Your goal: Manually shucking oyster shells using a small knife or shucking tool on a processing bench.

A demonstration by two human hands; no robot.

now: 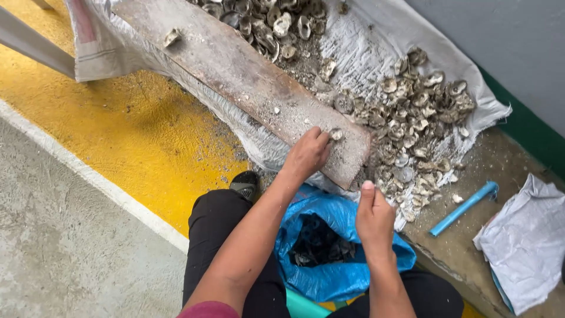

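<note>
My left hand (307, 154) rests on the near end of a worn wooden plank (247, 76), its fingertips pinching a small grey shell (336, 134) against the wood. My right hand (374, 217) hovers above a blue plastic bag (329, 277) between my knees, fingers curled and thumb up; whether anything is in it I cannot tell. The bag holds dark shells (318, 242). A heap of pale oyster shells (412, 118) lies on white sacking (376, 41) just beyond the right hand.
More shells (271, 23) are piled at the plank's far side, and one lone shell (172, 37) sits on its upper end. A blue pipe piece (464, 208) and a crumpled white sack (527, 241) lie at right. Yellow painted floor (118, 123) spreads left.
</note>
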